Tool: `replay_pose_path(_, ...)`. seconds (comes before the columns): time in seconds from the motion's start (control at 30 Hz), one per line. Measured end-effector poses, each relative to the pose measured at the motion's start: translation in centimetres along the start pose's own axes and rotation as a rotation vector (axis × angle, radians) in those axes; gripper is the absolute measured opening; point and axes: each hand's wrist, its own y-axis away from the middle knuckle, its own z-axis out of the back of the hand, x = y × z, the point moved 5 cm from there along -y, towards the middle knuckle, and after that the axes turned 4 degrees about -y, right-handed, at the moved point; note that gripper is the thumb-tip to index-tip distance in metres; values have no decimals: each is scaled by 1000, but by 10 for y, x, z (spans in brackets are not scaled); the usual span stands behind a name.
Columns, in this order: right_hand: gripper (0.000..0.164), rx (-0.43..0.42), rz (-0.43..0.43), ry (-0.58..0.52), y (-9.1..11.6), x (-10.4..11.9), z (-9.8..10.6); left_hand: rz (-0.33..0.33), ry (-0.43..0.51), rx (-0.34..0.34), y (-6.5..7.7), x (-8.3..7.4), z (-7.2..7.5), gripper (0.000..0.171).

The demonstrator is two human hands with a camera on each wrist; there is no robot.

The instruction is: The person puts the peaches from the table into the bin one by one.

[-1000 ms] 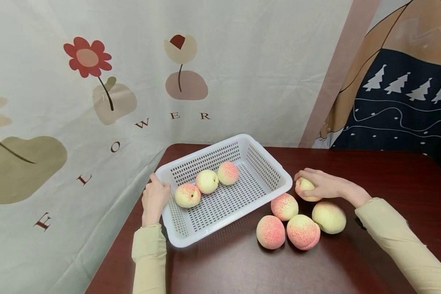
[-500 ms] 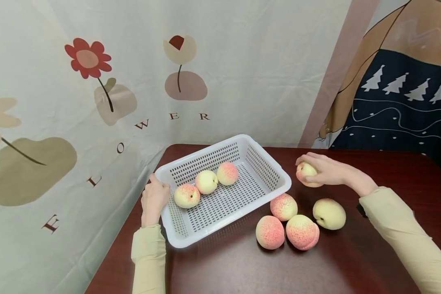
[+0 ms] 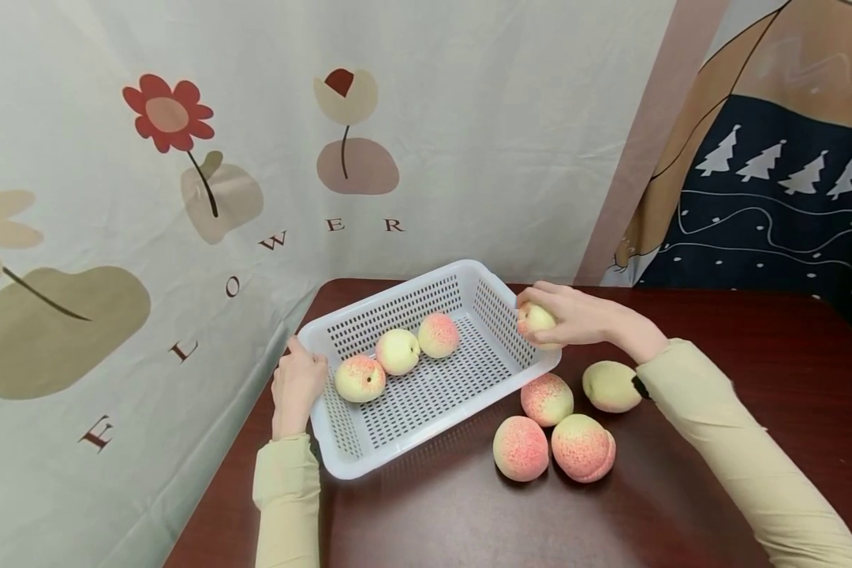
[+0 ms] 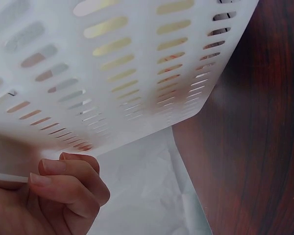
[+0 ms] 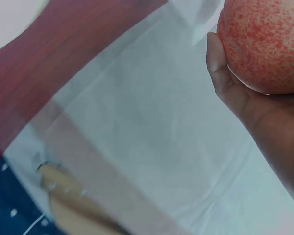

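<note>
Head view: on the dark red table (image 3: 412, 525), four loose peaches (image 3: 521, 448) lie near the right corner of a white basket (image 3: 344, 465). The left hand (image 3: 298, 390) has its fingers curled round the basket's left rim. Three peaches (image 3: 398, 352) rest inside in a slanting row. The right hand (image 3: 575, 315) grips another peach (image 3: 536, 319) at the basket's right end. Behind hangs a pale flower-printed cloth (image 3: 497, 158).
</note>
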Motion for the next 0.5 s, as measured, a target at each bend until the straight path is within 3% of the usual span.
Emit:
replay_pose_path(0.23,38,3,78,23,-32,35,-21,3,0,10,0,0,0,62)
replay_pose_path(0.5,41,79,115,11,-58,72,-57,16,-3,20,-1,1,-1,61)
